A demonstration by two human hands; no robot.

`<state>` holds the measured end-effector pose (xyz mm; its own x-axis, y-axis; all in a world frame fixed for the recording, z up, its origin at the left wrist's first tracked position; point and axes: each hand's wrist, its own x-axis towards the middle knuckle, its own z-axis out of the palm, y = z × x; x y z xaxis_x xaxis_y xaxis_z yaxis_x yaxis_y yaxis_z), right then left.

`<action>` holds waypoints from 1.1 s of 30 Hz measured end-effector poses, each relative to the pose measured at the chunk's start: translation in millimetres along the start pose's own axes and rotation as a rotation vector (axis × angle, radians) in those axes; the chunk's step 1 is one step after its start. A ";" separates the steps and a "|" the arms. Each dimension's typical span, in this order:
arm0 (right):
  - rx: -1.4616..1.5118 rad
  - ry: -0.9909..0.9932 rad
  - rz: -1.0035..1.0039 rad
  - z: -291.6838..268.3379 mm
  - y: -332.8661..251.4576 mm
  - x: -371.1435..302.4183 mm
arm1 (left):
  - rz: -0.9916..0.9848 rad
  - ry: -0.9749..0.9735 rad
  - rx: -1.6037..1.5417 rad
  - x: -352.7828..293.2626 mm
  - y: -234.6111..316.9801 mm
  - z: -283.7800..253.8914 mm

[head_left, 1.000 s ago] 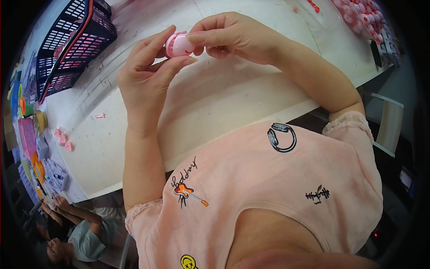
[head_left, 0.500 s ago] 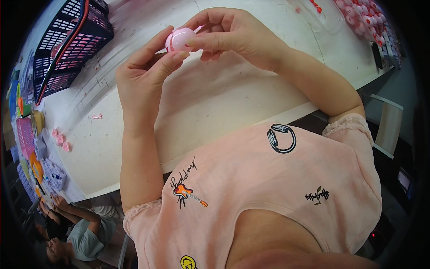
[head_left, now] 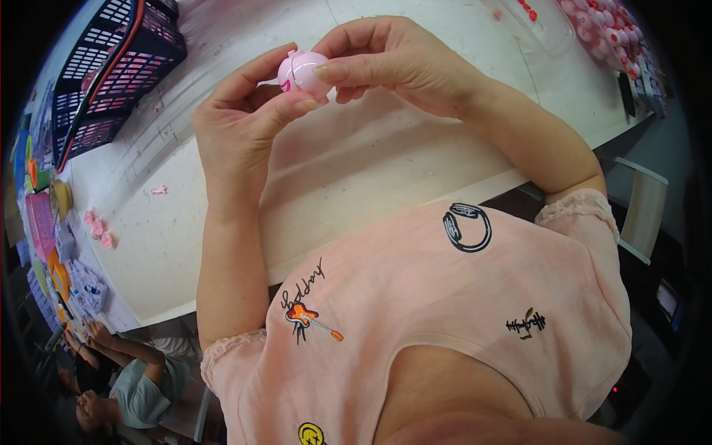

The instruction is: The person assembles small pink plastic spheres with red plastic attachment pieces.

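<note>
Small pink round toy piece (head_left: 302, 72), glossy, seam down middle, tab on top. Pinched between my left hand (head_left: 241, 122) and right hand (head_left: 397, 59), held above white table (head_left: 356, 185).

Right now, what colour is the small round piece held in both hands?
Pale pink round piece, with a darker pink mark; head view shows it best.

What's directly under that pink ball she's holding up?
Under the pink ball, held by the left hand and right hand, is bare white table. The ball's underside and its inside are hidden by the fingers and shell.
</note>
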<state>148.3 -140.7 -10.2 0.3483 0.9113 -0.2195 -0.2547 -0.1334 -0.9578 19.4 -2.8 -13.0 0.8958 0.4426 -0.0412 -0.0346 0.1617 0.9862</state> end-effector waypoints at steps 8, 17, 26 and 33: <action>0.029 0.006 -0.023 7.3 -3.1 -2.2 | 0.036 -0.020 0.036 -2.3 -0.5 -1.4; -0.147 0.106 -0.066 12.1 -2.3 -1.0 | 0.160 0.036 0.192 -2.0 -8.8 0.8; -0.187 0.034 -0.154 8.0 -2.1 3.1 | 0.303 0.078 0.438 -0.4 -11.5 1.9; -0.522 0.223 -0.407 -25.3 -16.4 9.7 | 0.024 0.140 0.108 3.2 -2.2 -5.8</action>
<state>178.7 -139.6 -1.3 0.5156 0.8341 0.1961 0.3828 -0.0195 -0.9236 19.8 3.4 -16.2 0.8243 0.5653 -0.0322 -0.0005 0.0576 0.9983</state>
